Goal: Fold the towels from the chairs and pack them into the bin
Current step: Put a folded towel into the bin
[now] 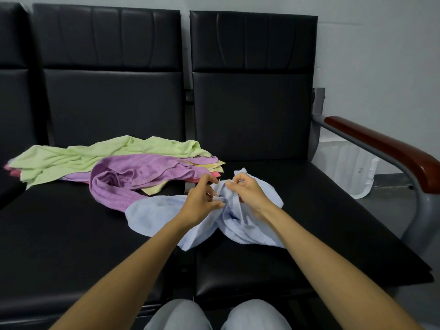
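Head, left hand [202,201], right hand [248,194] pinching blue towel [154,217], bin [345,172] nearby

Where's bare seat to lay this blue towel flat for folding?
Widest: the right seat, between the blue towel, its backrest and the wooden armrest. Also the middle seat's front, below the towel pile, beside the left hand. Crowded: the seat gap, where it and the right hand grip the towel.
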